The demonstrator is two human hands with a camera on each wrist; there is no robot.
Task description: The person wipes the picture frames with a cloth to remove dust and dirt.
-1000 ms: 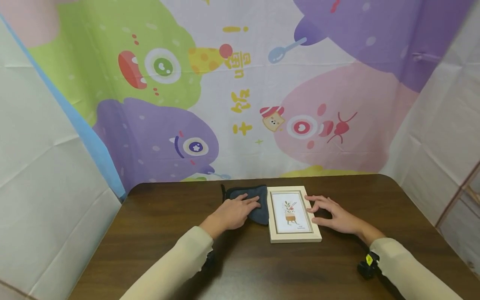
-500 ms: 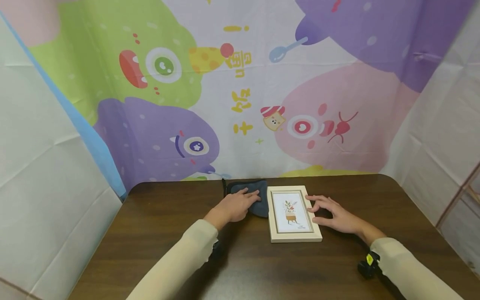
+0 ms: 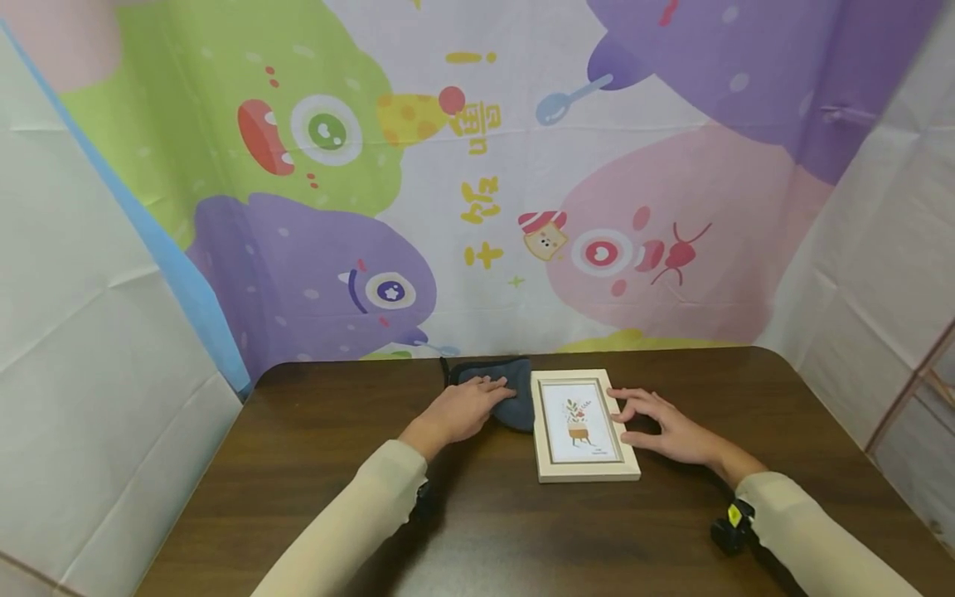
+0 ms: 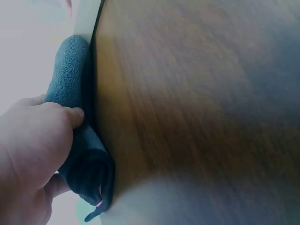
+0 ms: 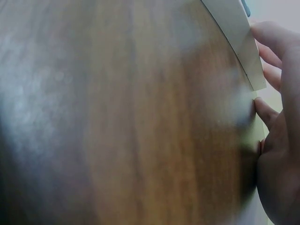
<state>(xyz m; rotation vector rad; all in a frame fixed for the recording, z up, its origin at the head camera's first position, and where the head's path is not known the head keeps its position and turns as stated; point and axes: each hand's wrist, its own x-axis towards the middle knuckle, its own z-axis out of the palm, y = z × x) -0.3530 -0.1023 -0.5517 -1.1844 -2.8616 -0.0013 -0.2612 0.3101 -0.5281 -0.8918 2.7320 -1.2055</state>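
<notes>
A dark blue fleece pouch-like item (image 3: 516,414) with black edging and a loop lies on the table in the head view. My left hand (image 3: 457,411) rests on it, fingers extended over the top. In the left wrist view, the thumb (image 4: 76,116) touches the near side of the fleece (image 4: 69,77). Right beside the item lies a cream picture frame (image 3: 588,473), face up, with a potted plant picture. The fingertips of my right hand (image 3: 667,427) touch the frame's right border, spread along it. Part of the fleece is hidden under my left hand.
The brown wooden table (image 3: 567,539) has rounded far corners. Behind it hangs a printed cloth (image 3: 477,319) with cartoon monsters, and pale cloth sides (image 3: 112,332) stand left and right. A camera (image 3: 729,531) is strapped to my right wrist.
The fleece item has shifted slightly away from me, its near edge now farther up along the frame. My left fingers have drawn closer together. The frame and right hand look unchanged.
</notes>
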